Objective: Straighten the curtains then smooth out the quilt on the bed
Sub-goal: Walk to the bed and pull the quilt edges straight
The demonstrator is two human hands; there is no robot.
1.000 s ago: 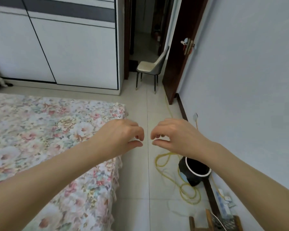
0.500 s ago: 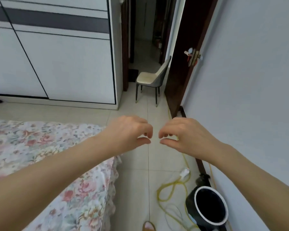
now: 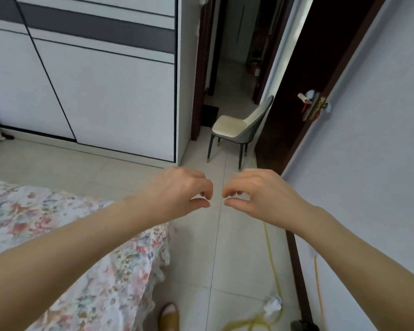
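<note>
- A foot in a tan open-toed sandal (image 3: 169,317) stands on the pale floor tiles (image 3: 237,266) at the bottom edge, just beside the bed; half a second ago only its tip showed.
- The floral quilt (image 3: 86,283) covers the bed at lower left, its frilled edge hanging toward the floor. It reaches further up the picture than it did half a second ago.
- A yellow cord (image 3: 273,271) runs along the tiles near the right wall, past a crumpled white scrap (image 3: 271,304). The black white-rimmed bin seen earlier has dropped out of sight.
- Both bare forearms stretch forward over the tiles. The left hand (image 3: 179,189) and the right hand (image 3: 261,191) hang side by side, not touching, just as before.
- Each hand has its fingers curled with the thumb tip close under the fingertips, and nothing is held in either.
- Beyond the hands, a cream-seated chair (image 3: 239,130) with dark legs stands in the doorway beside the open dark brown door (image 3: 308,56).
- A white wardrobe (image 3: 93,87) with grey bands fills the far left.
- No curtains appear in this view.
</note>
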